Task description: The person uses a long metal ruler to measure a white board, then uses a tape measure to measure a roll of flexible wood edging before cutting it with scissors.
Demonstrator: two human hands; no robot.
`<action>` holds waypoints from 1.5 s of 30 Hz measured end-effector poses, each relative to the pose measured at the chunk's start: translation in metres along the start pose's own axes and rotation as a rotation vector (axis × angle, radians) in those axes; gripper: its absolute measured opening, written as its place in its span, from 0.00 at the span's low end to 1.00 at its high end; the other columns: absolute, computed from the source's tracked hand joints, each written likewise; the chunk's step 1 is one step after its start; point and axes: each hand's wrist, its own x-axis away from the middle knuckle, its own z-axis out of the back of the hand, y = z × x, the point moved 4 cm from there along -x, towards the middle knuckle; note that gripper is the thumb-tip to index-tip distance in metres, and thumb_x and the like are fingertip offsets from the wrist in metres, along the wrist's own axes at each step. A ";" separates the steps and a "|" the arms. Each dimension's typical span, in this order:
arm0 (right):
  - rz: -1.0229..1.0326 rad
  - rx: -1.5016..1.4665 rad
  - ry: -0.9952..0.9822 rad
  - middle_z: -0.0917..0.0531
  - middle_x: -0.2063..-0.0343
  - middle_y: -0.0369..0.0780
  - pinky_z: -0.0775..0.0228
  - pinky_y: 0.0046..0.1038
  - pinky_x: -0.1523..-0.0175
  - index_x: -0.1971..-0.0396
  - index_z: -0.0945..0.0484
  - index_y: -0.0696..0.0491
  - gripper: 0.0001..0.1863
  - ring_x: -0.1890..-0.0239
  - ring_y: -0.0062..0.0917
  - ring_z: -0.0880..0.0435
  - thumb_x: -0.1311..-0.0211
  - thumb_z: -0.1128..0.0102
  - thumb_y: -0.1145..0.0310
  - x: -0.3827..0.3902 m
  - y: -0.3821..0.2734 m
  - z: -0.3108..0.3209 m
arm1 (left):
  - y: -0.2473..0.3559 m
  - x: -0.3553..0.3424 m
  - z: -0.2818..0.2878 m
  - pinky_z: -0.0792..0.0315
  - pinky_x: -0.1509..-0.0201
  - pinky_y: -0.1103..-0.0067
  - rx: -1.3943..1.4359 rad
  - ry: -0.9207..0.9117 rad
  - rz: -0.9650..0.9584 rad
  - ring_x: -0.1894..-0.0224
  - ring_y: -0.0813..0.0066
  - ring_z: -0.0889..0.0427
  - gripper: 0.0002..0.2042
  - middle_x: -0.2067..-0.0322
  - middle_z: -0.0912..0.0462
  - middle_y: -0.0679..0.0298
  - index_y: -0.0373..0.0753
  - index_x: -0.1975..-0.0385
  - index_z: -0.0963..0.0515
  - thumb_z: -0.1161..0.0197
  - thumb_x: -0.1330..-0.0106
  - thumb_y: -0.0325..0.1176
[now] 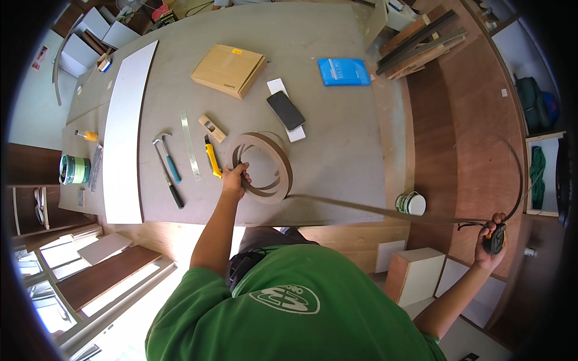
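Leftmost, a green-labelled tub [74, 170] is standing near a small tool with a yellow handle [88, 136]. A long white board [127, 132] is lying just to their right, and beyond it a teal-handled hammer [173, 169] is resting on the grey surface [337, 150] beside a slim tool with a dark green handle [175, 195]. Next, a thin metal ruler [189, 145] is lying at a slant, with a small wooden plane [212, 128] and a yellow utility knife [212, 159] to its right; a cardboard box [223, 67] is sitting farther back.

The left hand [233, 179] is curling its fingers around the near left side of a brown roll of banding [284, 168], which is resting near the front edge of the surface. Behind the roll, a dark phone [286, 110] is lying across a white strip [295, 131], and farther right a blue packet [344, 72] is lying flat. From the roll, a loose length of banding [373, 210] is stretching rightward, passing near a white-lidded pot [412, 204], to the right hand [489, 249], which is gripping a black tape measure [495, 239].
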 end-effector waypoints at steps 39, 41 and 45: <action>0.229 0.292 0.179 0.29 0.64 0.46 0.15 0.45 0.65 0.50 0.40 0.53 0.09 0.69 0.43 0.17 0.24 0.63 0.67 0.135 -0.015 -0.124 | -0.139 -0.077 -0.238 0.28 0.42 0.64 -0.172 0.071 0.336 0.44 0.53 0.25 0.33 0.42 0.30 0.47 0.27 0.40 0.35 0.30 0.47 0.30; 0.128 0.209 0.100 0.26 0.65 0.49 0.15 0.50 0.64 0.51 0.38 0.55 0.12 0.68 0.48 0.15 0.27 0.55 0.66 0.116 0.011 -0.145 | -0.128 -0.036 -0.228 0.28 0.43 0.68 -0.405 0.141 0.167 0.45 0.59 0.24 0.32 0.44 0.28 0.49 0.30 0.42 0.32 0.28 0.48 0.32; -0.090 0.125 -0.028 0.22 0.66 0.53 0.15 0.48 0.65 0.57 0.34 0.58 0.11 0.68 0.50 0.14 0.30 0.51 0.66 0.080 0.078 -0.161 | -0.096 0.047 -0.205 0.27 0.49 0.71 -0.414 -0.590 -0.079 0.53 0.67 0.20 0.15 0.59 0.18 0.56 0.31 0.55 0.23 0.36 0.36 0.35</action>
